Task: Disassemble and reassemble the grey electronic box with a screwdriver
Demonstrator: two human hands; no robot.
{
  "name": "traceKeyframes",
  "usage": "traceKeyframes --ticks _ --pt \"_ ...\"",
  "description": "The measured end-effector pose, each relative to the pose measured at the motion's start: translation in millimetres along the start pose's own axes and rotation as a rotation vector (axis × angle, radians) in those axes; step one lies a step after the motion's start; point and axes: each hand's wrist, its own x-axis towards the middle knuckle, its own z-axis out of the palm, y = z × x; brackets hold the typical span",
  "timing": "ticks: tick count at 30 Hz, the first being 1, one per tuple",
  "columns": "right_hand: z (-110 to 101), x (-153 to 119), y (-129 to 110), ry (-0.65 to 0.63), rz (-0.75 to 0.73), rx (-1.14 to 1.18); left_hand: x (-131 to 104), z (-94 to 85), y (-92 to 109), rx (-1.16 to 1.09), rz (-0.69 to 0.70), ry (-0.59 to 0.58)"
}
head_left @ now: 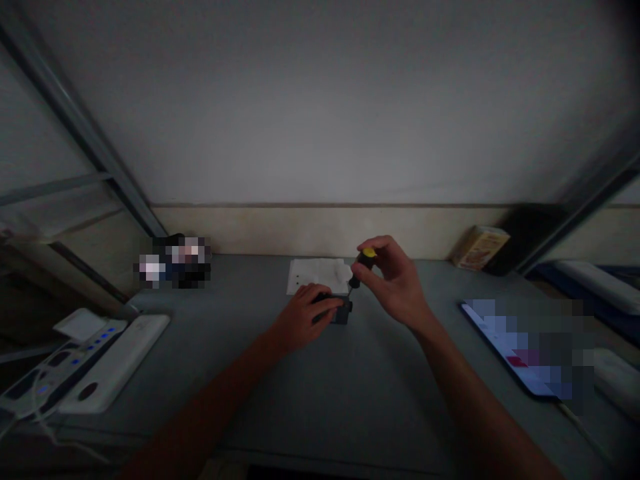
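Desk (280, 413) stretched grey beneath the right hand (395, 283) and the left hand (303, 317), each grasping one object. White paper (320, 272) lay behind a small black device (342, 315), which the left hand held mid-desk. The right hand's yellow-topped screwdriver (364, 259) slanted above, its tip apparently touching, though dimness blurred it.

Mid-frame, on the bench (280, 407), we have a device (341, 313) in our left grip (305, 317); in our right grip (393, 277), a screwdriver (361, 267) stands over the device's right end. Paper (320, 272) lies behind the device. Lower left, we see a power strip (65, 363); lower right, a tablet (505, 348), with a carton (480, 248) farther back.
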Motion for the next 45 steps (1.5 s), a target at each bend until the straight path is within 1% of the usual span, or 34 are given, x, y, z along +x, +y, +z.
traceKeyframes --ticks 1,3,5,7,13,18,20,23,26,27,29,31,33,37,39,42,45 --pt "4.7 -1.3 0.3 0.043 0.006 0.040 -0.1 0.5 0.0 0.002 -0.003 0.005" --pt "13.2 -3.2 1.4 0.077 0.055 0.139 -0.1 0.9 0.1 0.002 -0.001 0.016" --pt "19.1 -4.2 3.7 0.078 0.111 0.229 0.1 0.6 0.0 0.002 0.007 0.013" --pt "21.6 -4.8 6.7 0.072 0.137 0.299 0.4 -0.1 -0.3 0.011 0.013 0.001" --pt "15.1 -4.0 9.1 0.030 0.198 0.446 0.4 -0.6 -2.0 0.047 0.058 -0.002" --pt "6.6 -2.5 9.5 0.094 0.178 0.420 -0.7 0.4 -2.2 0.077 0.067 0.011" --pt "2.9 -1.0 13.2 0.143 0.146 0.302 -0.9 0.2 -2.4 0.093 0.066 0.006" --pt "-5.4 1.6 22.5 0.263 0.091 0.028 -0.7 -0.9 -2.6 0.104 0.068 -0.020" --pt "-15.8 2.8 34.8 0.358 0.112 -0.135 -0.1 -3.0 -1.5 0.121 0.064 -0.039" --pt "-18.9 2.7 39.4 0.392 0.142 -0.148 0.1 -3.8 -0.8 0.135 0.061 -0.053" --pt "-23.6 1.9 49.6 0.483 0.230 -0.093 0.8 -5.9 0.8 0.172 0.063 -0.090" --pt "-25.8 0.4 60.9 0.580 0.323 0.032 1.6 -7.9 2.2 0.217 0.073 -0.127" --pt "-25.1 -1.9 72.6 0.618 0.393 0.176 2.5 -9.5 2.8 0.264 0.084 -0.148" --pt "-15.5 -8.8 92.4 0.497 0.557 0.441 2.4 -8.6 1.6 0.335 0.110 -0.155" --pt "-8.0 -12.8 98.6 0.434 0.634 0.527 1.2 -5.1 0.4 0.343 0.118 -0.137" --pt "2.0 -18.4 103.3 0.337 0.674 0.561 -1.2 2.3 -0.8 0.335 0.114 -0.091" --pt "7.4 -22.7 104.3 0.249 0.684 0.510 -2.2 7.2 0.3 0.316 0.110 -0.066"
